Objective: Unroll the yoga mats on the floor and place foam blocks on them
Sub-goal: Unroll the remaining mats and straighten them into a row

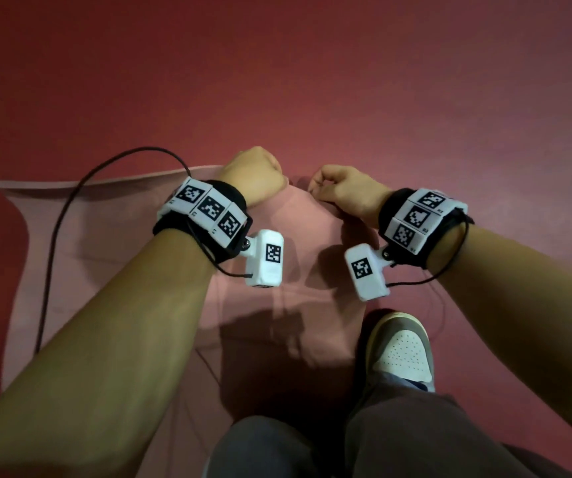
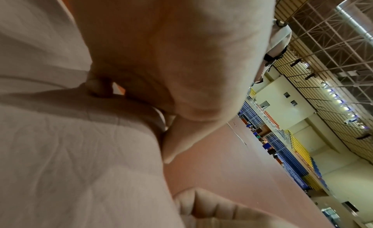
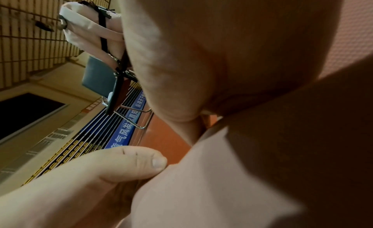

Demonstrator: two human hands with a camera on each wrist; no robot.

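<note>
- We stand bent over a pink yoga mat [image 1: 112, 236] that lies on the red floor [image 1: 346, 81], with both hands at its far edge, close together near the middle of that edge.
- Our left hand [image 1: 253, 177] is curled into a fist on the mat's edge; in the left wrist view the fingers [image 2: 96, 86] fold down onto the pink material, so we judge that they grip it.
- Our right hand [image 1: 343, 191] pinches the edge just beside the left; the right wrist view shows the thumb [image 3: 141, 161] pressed on the mat's rim.
- The step in hand, we judge, is drawing the mat out flat. To do it well we should pull evenly with both hands, keep the edge low to the floor, and move the hands apart toward the corners so that the middle does not bunch.
- Our shoe [image 1: 402, 350] rests at the near right side of the mat; stepping clear before pulling would likely spare us a fold.
- The mat is thin and limp, matte, with soft creases and a raised ripple where the far left edge curls up. It should drape rather than spring back.
- The floor looks finely dimpled, which may drag on the mat.
- A dark cable [image 1: 57, 219] crosses the mat's left part.
- No foam blocks are in view.
</note>
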